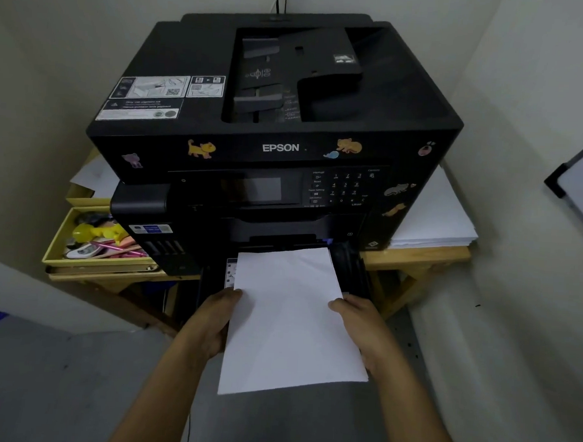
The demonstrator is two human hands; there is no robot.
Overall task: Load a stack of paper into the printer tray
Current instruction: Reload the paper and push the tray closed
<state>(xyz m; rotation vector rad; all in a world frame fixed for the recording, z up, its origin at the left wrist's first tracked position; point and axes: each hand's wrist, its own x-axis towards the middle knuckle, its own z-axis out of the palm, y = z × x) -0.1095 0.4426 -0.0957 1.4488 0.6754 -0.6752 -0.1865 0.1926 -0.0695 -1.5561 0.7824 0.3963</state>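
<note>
A white stack of paper (288, 318) is held level in front of the black Epson printer (275, 118). My left hand (210, 321) grips its left edge and my right hand (362, 326) grips its right edge, thumbs on top. The far end of the stack lies over the pulled-out black printer tray (348, 267), close to the printer's lower front slot. Most of the tray is hidden under the paper.
The printer stands on a wooden table (416, 256) in a corner. A yellow box (88, 261) of pens and small items sits at its left. Another pile of white sheets (432, 221) lies at its right. Grey floor lies below.
</note>
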